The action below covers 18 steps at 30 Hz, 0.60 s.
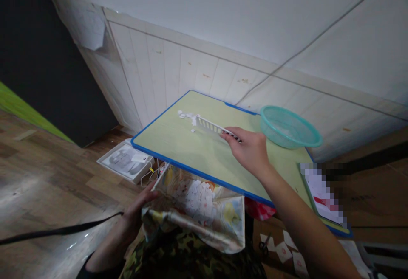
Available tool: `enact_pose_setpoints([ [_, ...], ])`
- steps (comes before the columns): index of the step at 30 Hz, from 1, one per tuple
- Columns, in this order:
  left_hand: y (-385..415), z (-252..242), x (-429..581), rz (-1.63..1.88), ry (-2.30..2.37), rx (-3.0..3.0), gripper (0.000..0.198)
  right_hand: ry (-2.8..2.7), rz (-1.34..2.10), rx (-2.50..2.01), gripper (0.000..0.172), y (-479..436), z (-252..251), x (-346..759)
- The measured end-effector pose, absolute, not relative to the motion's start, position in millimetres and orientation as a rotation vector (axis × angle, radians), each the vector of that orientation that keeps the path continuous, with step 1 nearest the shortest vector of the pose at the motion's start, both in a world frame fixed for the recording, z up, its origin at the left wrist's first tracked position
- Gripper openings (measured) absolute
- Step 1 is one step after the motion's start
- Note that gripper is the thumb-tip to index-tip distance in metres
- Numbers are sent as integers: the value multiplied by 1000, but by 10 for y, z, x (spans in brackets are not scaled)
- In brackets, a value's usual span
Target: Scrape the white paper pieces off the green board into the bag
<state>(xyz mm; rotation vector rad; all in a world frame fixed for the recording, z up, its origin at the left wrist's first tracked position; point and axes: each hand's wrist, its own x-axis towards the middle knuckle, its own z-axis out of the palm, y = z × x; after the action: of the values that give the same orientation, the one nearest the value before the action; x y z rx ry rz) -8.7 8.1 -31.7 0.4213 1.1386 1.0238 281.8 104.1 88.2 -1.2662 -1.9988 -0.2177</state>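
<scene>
Two hands: right hand (250,149) pinches comb (210,125) flat on table (178,147) against paper scraps (188,116), left hand (137,211) grips bag (197,217) open below near edge.

Basket: teal mesh basket (288,139), upright at the far right of the counter (178,141).
Counter: pale green top, blue rim.
Papers: blurred sheets (321,196) on the counter's near right corner.
Box: flat white box (126,161) on the wooden floor (47,185), left of the counter.
Strap: black strap (63,229) across the floor.
Wall: white panelling (165,71).
</scene>
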Motion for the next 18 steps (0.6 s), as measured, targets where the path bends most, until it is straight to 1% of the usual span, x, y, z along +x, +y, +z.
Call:
enact_pose_setpoints([
  [7, 82, -325, -206, 1034, 1185, 420, 46, -2127, -197, -1329, 20, 1272, 918, 2667],
  [11, 108, -364, -232, 1064, 1171, 453, 43, -2266, -186, -1374, 23, 1266, 1060, 2602],
  [14, 118, -382, -233, 1071, 1161, 447, 41, -2343, -133, -1340, 21, 1259, 1190, 2547],
  [18, 105, -371, -249, 1056, 1201, 484, 27, -2347, -139, -1264, 20, 1238, 1315, 2523],
])
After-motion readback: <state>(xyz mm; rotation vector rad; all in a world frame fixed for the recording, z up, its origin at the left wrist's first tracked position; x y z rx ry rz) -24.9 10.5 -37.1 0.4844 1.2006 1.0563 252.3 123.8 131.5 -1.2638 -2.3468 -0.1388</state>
